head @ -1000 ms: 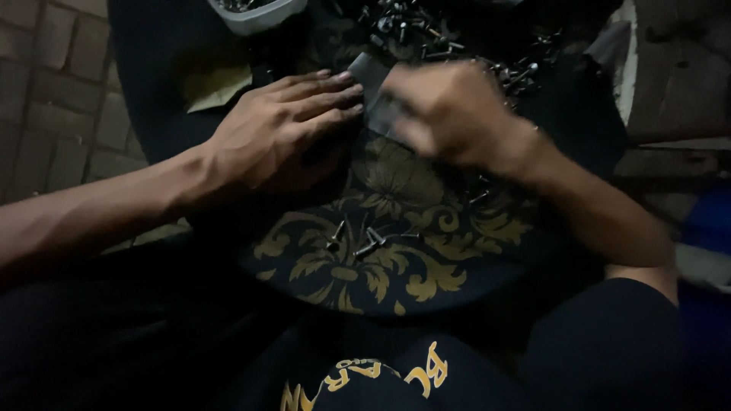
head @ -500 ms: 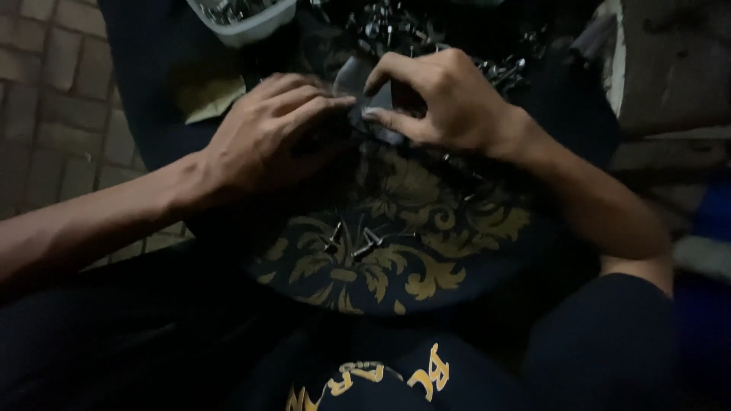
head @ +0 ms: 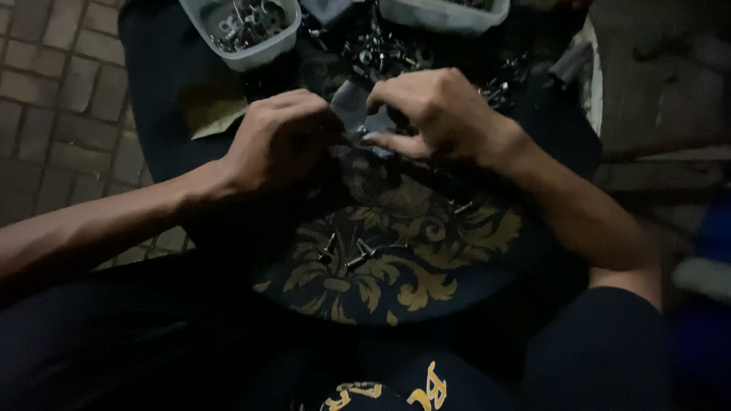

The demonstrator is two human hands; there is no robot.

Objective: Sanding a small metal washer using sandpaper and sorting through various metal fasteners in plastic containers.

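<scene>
Dim light, head view, L to R: a clear plastic tub (head: 242, 30) at top left holds a share of small metal bits, washers or nuts by the look of them. Just below it a tan scrap of paper (head: 215, 116) lies on the dark cloth-covered surface (head: 160, 68). The left hand (head: 278, 144) is curled, its grip pinched on the near edge of a small grey plastic bag (head: 352, 106), which sits at centre, raised just off the cloth between both hands. Whether anything is inside the bag cannot be told.

Below the hands, a few loose screws (head: 346, 253) rest on the gold-patterned cloth (head: 396, 266). Behind the bag a sizeable heap of mixed hardware (head: 381, 47) lies unsorted.

The right hand (head: 438, 114) has thumb and forefinger clenched on the bag's other edge. Top right, a second tub (head: 445, 14) stands partly out of frame.

Judged from the spread: some pieces binned, most of the pile and the stray screws not yet dealt with, so approx. early to mid-way.
</scene>
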